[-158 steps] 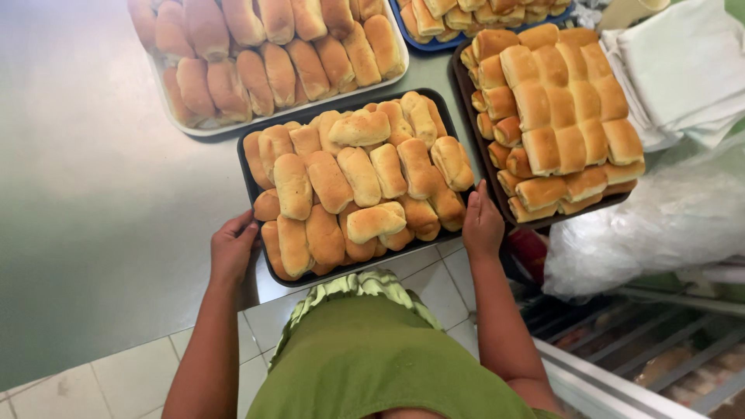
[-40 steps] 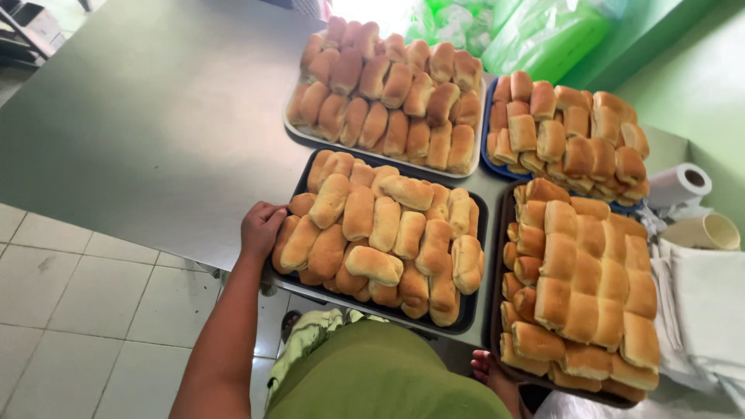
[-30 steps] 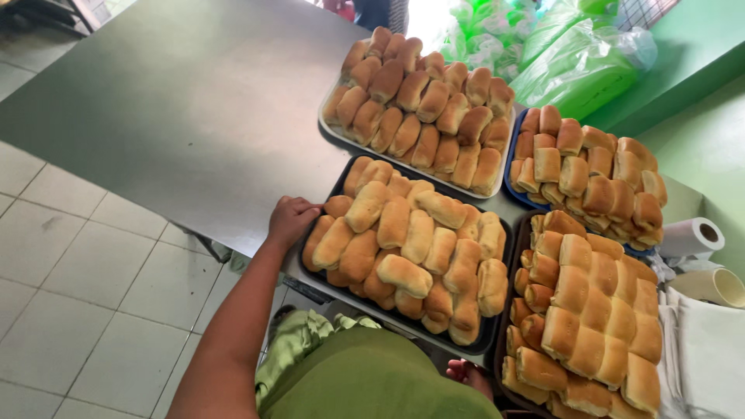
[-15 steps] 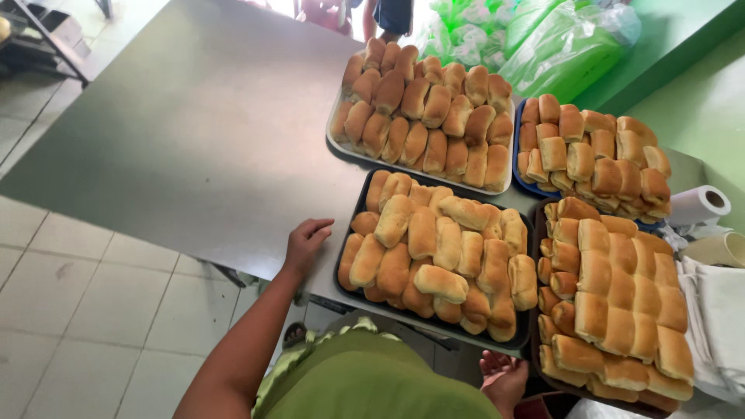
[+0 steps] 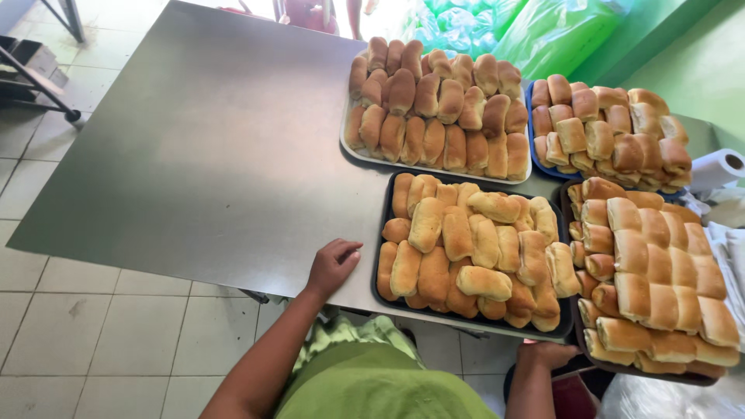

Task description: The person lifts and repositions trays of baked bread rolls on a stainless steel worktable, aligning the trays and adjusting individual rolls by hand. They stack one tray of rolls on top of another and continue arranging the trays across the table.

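A black tray (image 5: 379, 254) piled with golden bread rolls (image 5: 470, 243) sits at the near edge of a steel table (image 5: 209, 147). My left hand (image 5: 332, 265) rests on the table with curled fingers, just left of the tray and apart from it, holding nothing. My right hand (image 5: 548, 354) is at the tray's near right corner, below the table edge; its fingers are partly hidden, and whether it grips the tray I cannot tell.
Three more trays of rolls stand around: a white one (image 5: 434, 169) behind, a blue one (image 5: 534, 138) at the back right, a dark one (image 5: 580, 344) at the right. A paper roll (image 5: 718, 167) and green plastic bags (image 5: 543, 31) lie beyond. Tiled floor (image 5: 93, 341) is at the left.
The view has swung right to left across the table. My left hand has come off the tray's left edge and now rests on the table beside it.
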`<action>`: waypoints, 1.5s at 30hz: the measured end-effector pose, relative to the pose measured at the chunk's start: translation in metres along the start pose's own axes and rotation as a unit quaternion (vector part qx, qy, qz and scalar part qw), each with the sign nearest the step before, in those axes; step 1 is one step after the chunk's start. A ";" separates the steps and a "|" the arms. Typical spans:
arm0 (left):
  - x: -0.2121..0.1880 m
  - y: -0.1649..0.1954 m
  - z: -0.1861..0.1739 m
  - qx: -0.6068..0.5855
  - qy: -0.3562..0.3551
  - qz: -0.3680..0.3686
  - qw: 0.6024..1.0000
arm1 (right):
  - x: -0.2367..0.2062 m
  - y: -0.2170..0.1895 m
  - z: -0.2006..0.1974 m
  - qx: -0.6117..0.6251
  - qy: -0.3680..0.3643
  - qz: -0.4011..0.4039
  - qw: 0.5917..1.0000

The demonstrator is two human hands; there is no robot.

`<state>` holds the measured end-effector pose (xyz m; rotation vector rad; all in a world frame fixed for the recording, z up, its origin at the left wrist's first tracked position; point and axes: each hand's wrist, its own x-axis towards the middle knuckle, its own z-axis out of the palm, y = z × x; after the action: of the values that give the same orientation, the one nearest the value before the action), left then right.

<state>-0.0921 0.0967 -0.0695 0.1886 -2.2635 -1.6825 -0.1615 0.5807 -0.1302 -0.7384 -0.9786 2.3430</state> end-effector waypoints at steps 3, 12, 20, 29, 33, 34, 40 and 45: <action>0.002 0.004 -0.003 0.018 -0.014 -0.003 1.000 | -0.006 0.004 0.014 -0.019 0.101 -0.028 0.994; 0.005 0.003 -0.013 0.001 -0.021 -0.002 1.000 | -0.011 0.006 0.023 -0.294 0.227 -0.122 0.921; 0.002 0.019 -0.021 0.033 -0.060 -0.001 0.998 | -0.018 0.005 0.020 -0.133 0.230 -0.023 0.964; -0.001 0.026 -0.017 0.168 -0.074 0.071 0.980 | -0.027 0.004 0.019 -0.098 0.163 0.004 0.982; -0.001 0.028 -0.016 0.171 -0.074 0.059 0.981 | -0.028 0.000 0.026 -0.139 0.278 0.027 0.950; -0.001 0.029 -0.016 0.167 -0.073 0.060 0.981 | -0.028 0.000 0.028 -0.136 0.282 0.030 0.949; -0.006 0.032 -0.016 0.165 -0.083 0.050 0.982 | -0.031 0.001 0.029 -0.138 0.258 -0.025 0.956; -0.010 0.030 -0.017 0.161 -0.079 0.067 0.981 | -0.034 0.000 0.032 -0.146 0.270 -0.031 0.951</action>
<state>-0.0749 0.0932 -0.0385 -0.0278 -2.5951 -1.2978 -0.1572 0.5446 -0.1010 -1.3514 -1.0740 1.7992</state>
